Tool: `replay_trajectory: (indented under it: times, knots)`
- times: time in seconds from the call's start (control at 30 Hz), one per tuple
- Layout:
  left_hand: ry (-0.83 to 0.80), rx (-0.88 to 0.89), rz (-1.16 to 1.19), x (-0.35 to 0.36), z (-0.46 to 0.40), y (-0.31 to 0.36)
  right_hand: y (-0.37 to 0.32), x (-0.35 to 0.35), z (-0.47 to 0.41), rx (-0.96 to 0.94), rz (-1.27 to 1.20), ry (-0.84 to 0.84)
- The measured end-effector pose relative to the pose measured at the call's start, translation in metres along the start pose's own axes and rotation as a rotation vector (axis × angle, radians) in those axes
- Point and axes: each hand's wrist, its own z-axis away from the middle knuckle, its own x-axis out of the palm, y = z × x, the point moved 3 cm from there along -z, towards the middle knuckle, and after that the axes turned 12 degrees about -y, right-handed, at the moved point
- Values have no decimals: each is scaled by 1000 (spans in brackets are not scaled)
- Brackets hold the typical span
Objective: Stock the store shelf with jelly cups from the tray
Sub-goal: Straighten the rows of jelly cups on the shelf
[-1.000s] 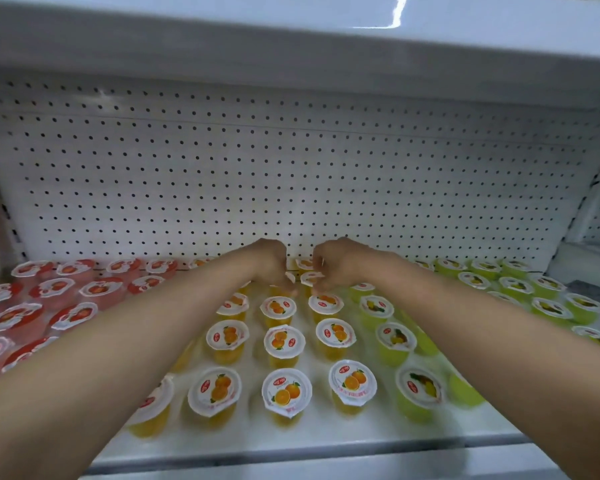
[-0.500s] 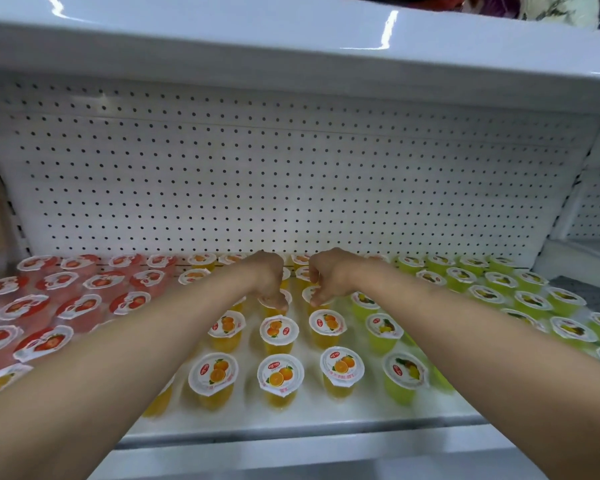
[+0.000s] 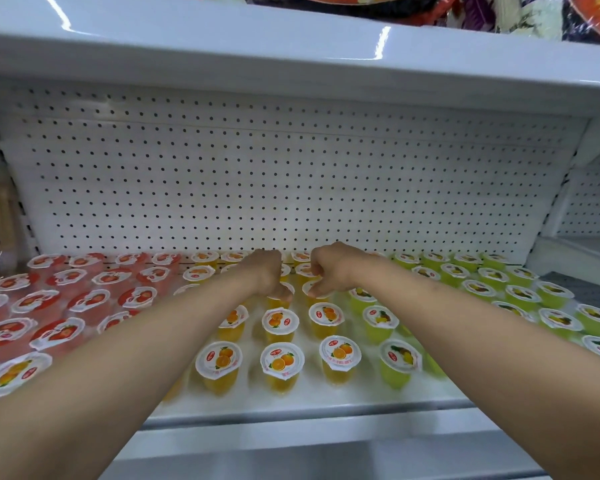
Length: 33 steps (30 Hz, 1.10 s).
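Orange cups stand upright in rows near the shelf lip. Deeper in, left hand and right hand each pinch a cup's rim from above, side by side.

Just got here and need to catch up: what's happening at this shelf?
A person is stocking jelly cups. The left hand and right hand each pinch an orange cup in the middle rows of the white shelf. Red cups fill the left, green cups the right.
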Motion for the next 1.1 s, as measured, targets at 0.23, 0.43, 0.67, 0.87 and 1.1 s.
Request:
replay_trajectory:
  times: [0.23, 0.43, 0.67, 0.87, 1.1]
  knots:
    - [-98, 47, -92, -6, 30, 15, -9, 2, 29, 8, 34, -106]
    - [-196, 43, -127, 8, 42, 24, -11, 17, 34, 41, 23, -174]
    - [-123, 68, -139, 9, 45, 23, -11, 20, 36, 31, -10, -133]
    - [-100, 83, -98, 12, 43, 18, -13, 19, 41, 35, -10, -130]
    - [-25, 85, -23, 3, 66, 21, -21, 8, 67, 19, 10, -71]
